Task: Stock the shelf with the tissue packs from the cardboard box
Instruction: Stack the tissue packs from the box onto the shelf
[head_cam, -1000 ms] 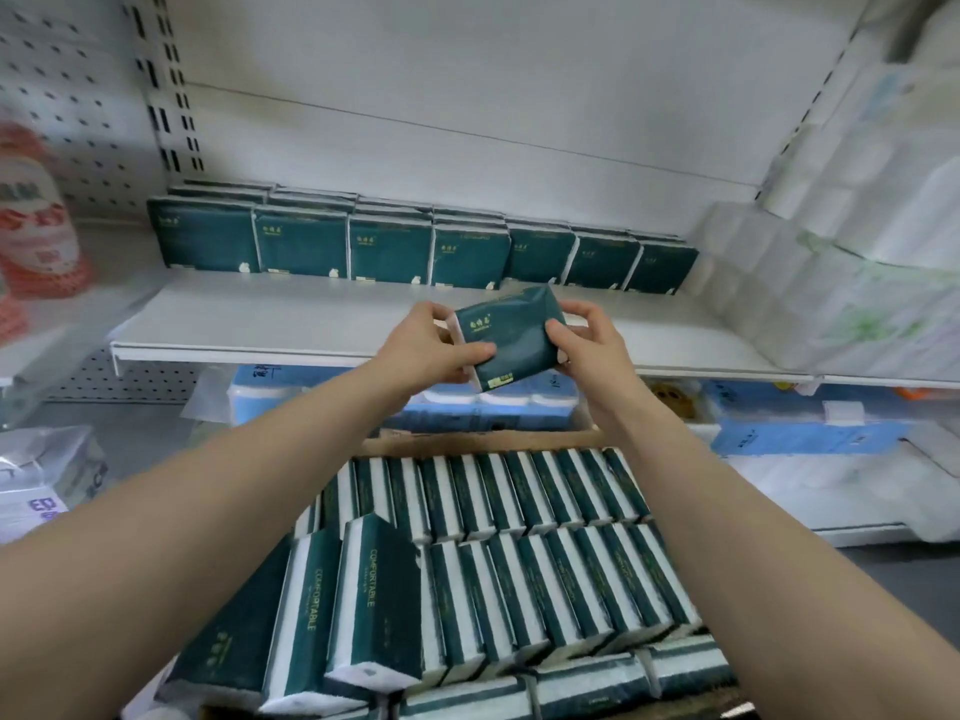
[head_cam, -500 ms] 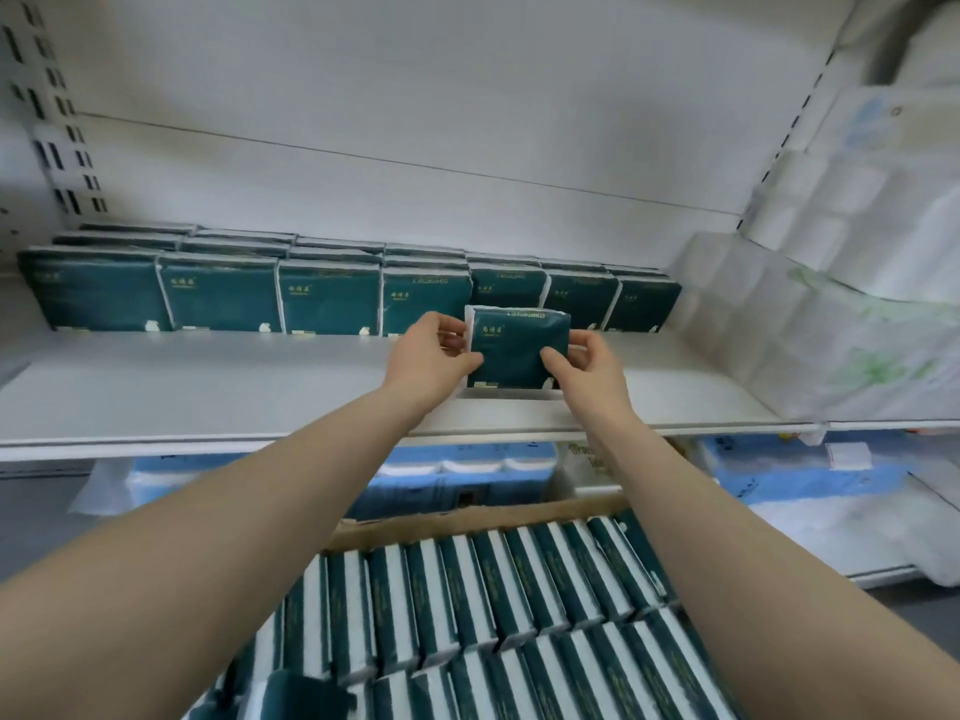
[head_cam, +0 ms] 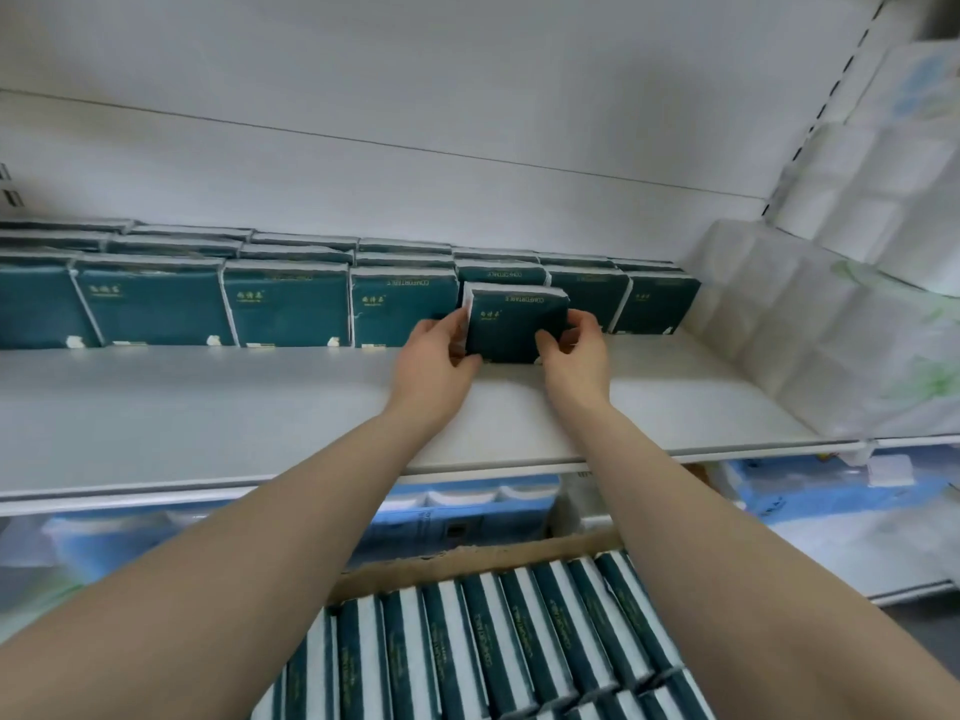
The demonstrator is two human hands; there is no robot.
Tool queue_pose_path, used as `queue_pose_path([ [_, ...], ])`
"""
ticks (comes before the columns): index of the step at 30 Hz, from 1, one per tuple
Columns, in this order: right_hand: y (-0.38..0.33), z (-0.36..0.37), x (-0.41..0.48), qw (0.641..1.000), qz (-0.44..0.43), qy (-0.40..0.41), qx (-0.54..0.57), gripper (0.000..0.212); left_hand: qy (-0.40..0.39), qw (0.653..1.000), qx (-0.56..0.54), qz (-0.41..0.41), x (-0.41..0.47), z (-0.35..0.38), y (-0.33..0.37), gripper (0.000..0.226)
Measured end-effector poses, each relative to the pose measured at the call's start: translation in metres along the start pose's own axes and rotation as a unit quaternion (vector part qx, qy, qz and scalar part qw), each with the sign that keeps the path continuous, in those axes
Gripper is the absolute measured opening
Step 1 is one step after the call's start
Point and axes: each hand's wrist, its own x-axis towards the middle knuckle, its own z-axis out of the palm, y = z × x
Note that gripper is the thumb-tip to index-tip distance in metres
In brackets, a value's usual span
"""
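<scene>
Illumination bright and diffuse; faint soft shadows on the shelf [head_cam: 208, 407]. Wide-angle curvature at frame edges; right and lower-left areas blurred

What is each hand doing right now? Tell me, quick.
Left hand: holding the pack by its left edge.
Right hand: holding the same pack by its right edge.

On shelf [head_cam: 208, 418]: rows of packs [head_cam: 285, 304] along far edge, left to right. Just before them, right of centre: single pack [head_cam: 511, 324] upright, left hand [head_cam: 434, 356] gripping its left side, right hand [head_cam: 574, 350] its right. Near, below shelf: cardboard box [head_cam: 467, 561], boxed packs [head_cam: 519, 641] inside. Far right: wrapped bundles [head_cam: 831, 330].
</scene>
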Motion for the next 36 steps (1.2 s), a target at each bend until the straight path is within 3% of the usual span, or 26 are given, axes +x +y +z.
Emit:
queue_pose_path([
  [6, 0.004, -0.002, -0.003, 1.0, -0.014, -0.006, 0.002, 0.037, -0.001, 1.0, 0.0, 0.013, 0.003, 0.001, -0.003, 0.037],
  [13, 0.005, -0.001, -0.003, 0.999, -0.02, -0.024, 0.011, 0.034, -0.019, 0.999, -0.027, -0.014, 0.001, 0.001, -0.002, 0.056],
  [24, 0.002, -0.007, -0.005, 0.997, -0.014, -0.059, -0.037, 0.047, -0.033, 0.999, 0.015, -0.017, 0.0, -0.005, 0.003, 0.054],
  [36, -0.026, -0.043, -0.119, 0.996, -0.053, -0.078, 0.002, 0.042, -0.032, 0.999, -0.032, 0.026, -0.084, -0.073, 0.037, 0.039],
])
